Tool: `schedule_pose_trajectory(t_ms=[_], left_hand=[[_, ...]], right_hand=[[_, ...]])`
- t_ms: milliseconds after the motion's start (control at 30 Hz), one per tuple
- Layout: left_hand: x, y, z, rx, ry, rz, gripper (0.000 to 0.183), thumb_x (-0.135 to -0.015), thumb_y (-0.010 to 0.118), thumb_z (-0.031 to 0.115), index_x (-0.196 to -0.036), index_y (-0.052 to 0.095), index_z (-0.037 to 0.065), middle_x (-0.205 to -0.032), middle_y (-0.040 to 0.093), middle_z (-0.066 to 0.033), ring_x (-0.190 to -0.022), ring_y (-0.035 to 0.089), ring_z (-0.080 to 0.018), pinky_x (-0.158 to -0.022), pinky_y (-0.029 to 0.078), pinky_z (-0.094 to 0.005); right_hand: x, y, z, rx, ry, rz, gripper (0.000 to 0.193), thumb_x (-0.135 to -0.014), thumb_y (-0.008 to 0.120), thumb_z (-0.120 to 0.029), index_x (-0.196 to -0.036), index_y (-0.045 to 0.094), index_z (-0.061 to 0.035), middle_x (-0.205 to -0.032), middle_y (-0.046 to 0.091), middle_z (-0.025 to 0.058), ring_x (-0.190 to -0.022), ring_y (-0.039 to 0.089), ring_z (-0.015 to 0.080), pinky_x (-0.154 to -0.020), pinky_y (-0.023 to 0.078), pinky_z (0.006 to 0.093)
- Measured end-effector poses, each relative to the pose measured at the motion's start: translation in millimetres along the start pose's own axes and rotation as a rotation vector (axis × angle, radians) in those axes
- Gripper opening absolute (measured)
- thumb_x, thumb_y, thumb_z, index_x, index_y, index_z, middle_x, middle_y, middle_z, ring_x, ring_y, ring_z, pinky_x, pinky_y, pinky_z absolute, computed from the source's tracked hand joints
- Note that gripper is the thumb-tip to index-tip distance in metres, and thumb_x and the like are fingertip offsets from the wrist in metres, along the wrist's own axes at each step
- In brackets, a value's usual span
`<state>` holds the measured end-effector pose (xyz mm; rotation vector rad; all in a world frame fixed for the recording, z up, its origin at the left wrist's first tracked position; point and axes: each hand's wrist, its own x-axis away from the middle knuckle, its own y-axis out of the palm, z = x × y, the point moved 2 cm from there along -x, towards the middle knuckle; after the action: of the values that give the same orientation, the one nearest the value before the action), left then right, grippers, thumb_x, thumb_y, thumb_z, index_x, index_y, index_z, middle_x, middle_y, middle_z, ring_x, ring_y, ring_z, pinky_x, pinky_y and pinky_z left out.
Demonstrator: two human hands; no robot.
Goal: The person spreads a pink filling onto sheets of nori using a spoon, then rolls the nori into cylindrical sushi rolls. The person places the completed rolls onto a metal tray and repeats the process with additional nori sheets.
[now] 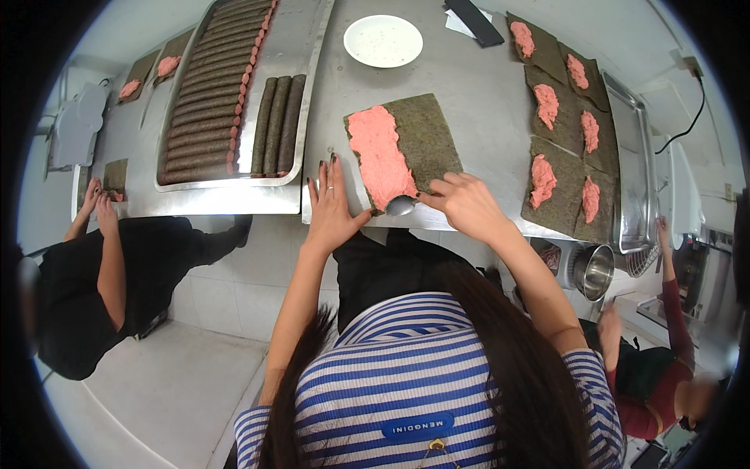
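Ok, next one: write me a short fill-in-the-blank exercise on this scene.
The right hand holds a ____.
The pink paste covers the ____ side of the middle seaweed sheet.
The left hand wears a ____.
In the tray, ____ rolls lie crosswise to the rest.

Missing words: spoon; left; ring; three.

Open desk runs between the central seaweed sheet and more sheets rightward; a bowl stands beyond, a tray bars the left.
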<state>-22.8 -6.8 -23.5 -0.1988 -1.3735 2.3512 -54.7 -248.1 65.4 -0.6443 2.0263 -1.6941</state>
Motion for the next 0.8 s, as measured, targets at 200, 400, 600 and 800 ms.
schedule_pose_trajectory(t_ms=[200, 400, 600, 800], left_hand=[[-1.0, 0.3, -0.6, -0.008, -0.003, -0.006, 0.114, -0.067, 0.073, 0.035, -0.148, 0.002, -0.002, -0.157, 0.009, -0.0164, -0.144, 0.008, -0.0379, -0.114, 0.006, -0.0551], [0.2, -0.3, -1.0, -0.016, -0.007, -0.005, 0.115, -0.067, 0.073, 0.037, -0.148, 0.002, -0.004, -0.154, 0.014, -0.0206, -0.144, 0.010, -0.0385, -0.114, 0.007, -0.0559], [-1.9, -1.9, 1.3, -0.028, -0.011, -0.015, 0.115, -0.067, 0.073, 0.038, -0.147, 0.003, -0.005, -0.153, 0.016, -0.0222, -0.143, 0.011, -0.0392, -0.114, 0.007, -0.0563], [-1.3, -2.4, 1.5, -0.001, -0.014, -0.026, 0.112, -0.067, 0.072, 0.034, -0.148, 0.005, -0.005, -0.156, 0.010, -0.0177, -0.144, 0.008, -0.0383, -0.114, 0.005, -0.0547]], right_hand=[[-36.5, 17.2, 8.5, 0.024, 0.025, 0.087, 0.026, -0.076, 0.056, -0.010, -0.098, 0.070, -0.0121, -0.084, 0.060, 0.0033, -0.083, 0.060, 0.0207, -0.070, 0.049, 0.0343], [-25.3, 10.9, 0.5, 0.040, 0.227, 0.065, 0.033, -0.071, 0.057, -0.006, -0.101, 0.070, -0.0109, -0.081, 0.058, 0.0051, -0.075, 0.060, 0.0230, -0.060, 0.050, 0.0381], [5.0, 12.7, -18.2, 0.013, 0.261, -0.040, 0.023, -0.074, 0.057, -0.009, -0.094, 0.067, -0.0068, -0.083, 0.059, 0.0076, -0.077, 0.062, 0.0245, -0.065, 0.052, 0.0370], [20.8, 11.2, 1.4, -0.011, 0.203, -0.048, 0.025, -0.074, 0.057, -0.010, -0.096, 0.068, -0.0097, -0.084, 0.059, 0.0054, -0.079, 0.061, 0.0223, -0.066, 0.052, 0.0363]])
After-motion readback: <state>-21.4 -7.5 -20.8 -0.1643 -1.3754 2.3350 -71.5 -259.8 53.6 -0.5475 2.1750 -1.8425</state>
